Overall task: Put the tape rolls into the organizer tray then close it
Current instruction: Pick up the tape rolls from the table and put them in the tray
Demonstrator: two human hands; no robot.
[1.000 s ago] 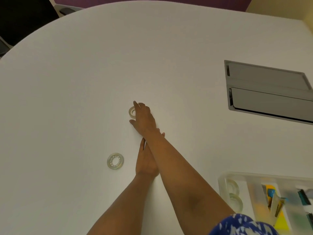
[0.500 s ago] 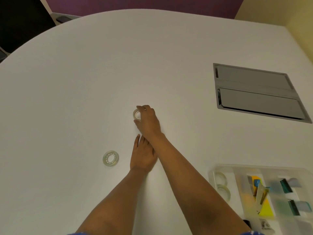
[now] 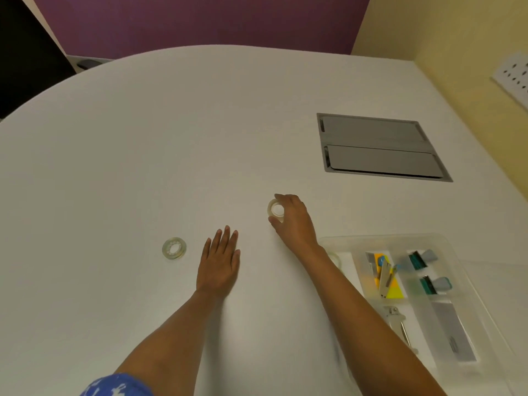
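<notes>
My right hand [image 3: 294, 221] grips a small clear tape roll [image 3: 276, 208] between thumb and fingers, tilted on edge just above the white table. A second clear tape roll [image 3: 174, 248] lies flat on the table to the left. My left hand [image 3: 219, 262] rests flat, palm down, fingers apart, just right of that roll and holding nothing. The clear plastic organizer tray [image 3: 383, 240] sits open at the right, below my right forearm. Another tape roll [image 3: 336, 258] shows partly in its left compartment behind my arm.
The tray holds a stapler [image 3: 385, 277], yellow notes, two teal-and-grey clips [image 3: 420, 260], a metal tool and a grey strip. A grey cable hatch [image 3: 380, 147] is set into the white table [image 3: 143, 138] beyond the tray. A yellow wall stands at the right.
My right hand has lifted the small tape roll off the table and carried it right toward the tray. The arms have uncrossed; the left hand stays flat beside the other roll.
</notes>
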